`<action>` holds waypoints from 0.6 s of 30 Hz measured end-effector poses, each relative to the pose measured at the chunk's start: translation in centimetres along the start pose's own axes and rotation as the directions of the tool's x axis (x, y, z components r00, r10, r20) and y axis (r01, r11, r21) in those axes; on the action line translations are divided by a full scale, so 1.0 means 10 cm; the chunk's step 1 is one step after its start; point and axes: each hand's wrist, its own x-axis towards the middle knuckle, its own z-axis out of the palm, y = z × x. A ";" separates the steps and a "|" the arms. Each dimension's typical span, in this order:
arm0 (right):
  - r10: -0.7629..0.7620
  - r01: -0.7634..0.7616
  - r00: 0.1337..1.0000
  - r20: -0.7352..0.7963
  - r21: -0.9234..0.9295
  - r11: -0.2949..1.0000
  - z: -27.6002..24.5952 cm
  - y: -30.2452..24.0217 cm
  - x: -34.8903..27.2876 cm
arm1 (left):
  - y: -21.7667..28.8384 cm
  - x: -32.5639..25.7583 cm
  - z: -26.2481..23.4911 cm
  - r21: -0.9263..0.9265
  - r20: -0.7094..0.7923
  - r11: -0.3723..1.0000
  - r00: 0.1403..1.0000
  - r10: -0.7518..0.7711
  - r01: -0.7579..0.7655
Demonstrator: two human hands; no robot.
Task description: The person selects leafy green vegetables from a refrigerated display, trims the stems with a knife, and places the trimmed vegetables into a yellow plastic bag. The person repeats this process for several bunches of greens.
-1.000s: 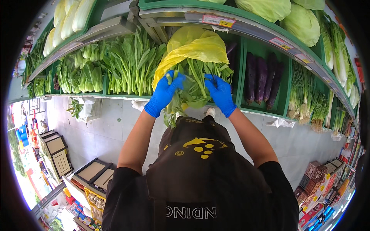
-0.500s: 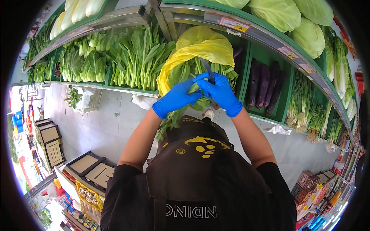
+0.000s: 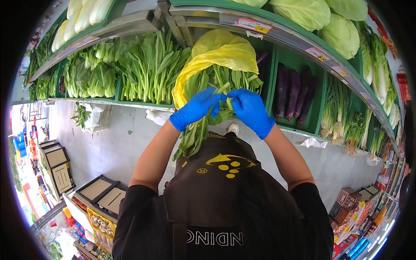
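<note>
1. Both hands are wearing blue gloves and are meeting in front of the green crate (image 3: 268,93) on the lower shelf. The left hand (image 3: 197,108) is closing around a bunch of leafy greens (image 3: 195,132); the leaves are hanging down from it toward the apron (image 3: 221,173).
2. The right hand (image 3: 250,110) is pinching the stalk ends where they are poking up between the two hands. Its fingers (image 3: 234,94) are closed on the stalks, touching the left fingertips.
3. The bunch is sitting just in front of the yellow plastic bag (image 3: 221,54), which is draping over more greens in the same crate.
4. Judgement: the step in hand looks like sorting or trimming stalks from the held bunch. The grip is working best kept low on the stems, not on the soft leaves, which bruise easily.
5. Judgement: the right hand should be pulling along the stalk line, gently, so a stalk is not snapping midway.
6. Neighbours: purple aubergines (image 3: 294,93) in the crate to the right, more leafy greens (image 3: 149,69) to the left, pale cabbages (image 3: 303,13) on the shelf above. The bunch is hanging clear of them.
</note>
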 end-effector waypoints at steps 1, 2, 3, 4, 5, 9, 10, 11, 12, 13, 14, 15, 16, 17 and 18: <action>0.042 -0.042 0.999 0.032 -0.018 0.999 0.01 -0.01 0.00 | 0.00 0.02 0.03 0.028 -0.009 1.000 1.000 -0.002 0.002; 0.083 -0.081 0.995 0.063 -0.034 0.996 0.02 -0.01 0.03 | 0.02 0.02 0.06 0.080 -0.026 0.997 1.000 0.008 -0.006; 0.123 -0.119 0.988 0.094 -0.050 0.992 0.03 0.00 0.06 | 0.03 0.03 0.08 0.107 -0.026 0.994 1.000 0.017 -0.014; 0.128 -0.123 0.987 0.093 -0.065 0.990 0.04 0.01 0.08 | 0.03 0.05 0.09 0.134 -0.025 0.991 0.999 0.026 -0.023; 0.134 -0.127 0.986 0.094 -0.081 0.989 0.05 0.03 0.10 | 0.02 0.06 0.11 0.158 -0.026 0.987 0.999 0.036 -0.031; 0.074 -0.075 0.994 0.076 0.009 0.997 0.18 0.40 0.08 | -0.11 0.11 0.13 0.020 -0.061 0.991 0.989 0.131 -0.130; 0.129 -0.126 0.987 0.096 -0.036 0.991 0.25 0.68 -0.06 | -0.12 0.13 0.13 -0.012 -0.089 0.978 0.974 0.206 -0.208; 0.179 -0.170 0.978 0.111 -0.084 0.982 0.34 1.06 -0.23 | -0.10 0.16 0.10 -0.040 -0.121 0.956 0.951 0.284 -0.291; 0.225 -0.208 0.966 0.129 -0.134 0.969 0.37 1.27 -0.27 | -0.05 0.19 0.07 0.003 -0.105 0.961 0.956 0.275 -0.276; 0.239 -0.233 0.968 0.081 -0.077 0.969 0.37 1.27 -0.26 | 0.00 0.17 0.04 0.042 -0.101 0.967 0.961 0.256 -0.253; 0.263 -0.263 0.964 0.038 -0.018 0.965 0.35 1.23 -0.30 | 0.00 0.13 0.04 0.076 -0.095 0.972 0.969 0.230 -0.223; 0.289 -0.288 0.957 -0.009 0.042 0.957 0.30 1.13 -0.28 | -0.03 0.13 0.01 0.096 -0.092 0.979 0.977 0.191 -0.183; 0.207 -0.174 0.964 -0.165 0.194 0.965 0.31 1.03 -0.21 | -0.07 0.14 -0.01 0.115 -0.088 0.983 0.984 0.153 -0.142; 0.259 -0.211 0.957 -0.130 0.302 0.930 0.19 0.69 -0.07 | -0.10 0.16 -0.04 0.137 -0.081 0.985 0.990 0.115 -0.103; 0.309 -0.250 0.947 -0.088 0.406 0.879 0.04 0.33 0.06 | -0.09 0.15 -0.03 0.197 -0.096 0.978 0.991 0.087 -0.067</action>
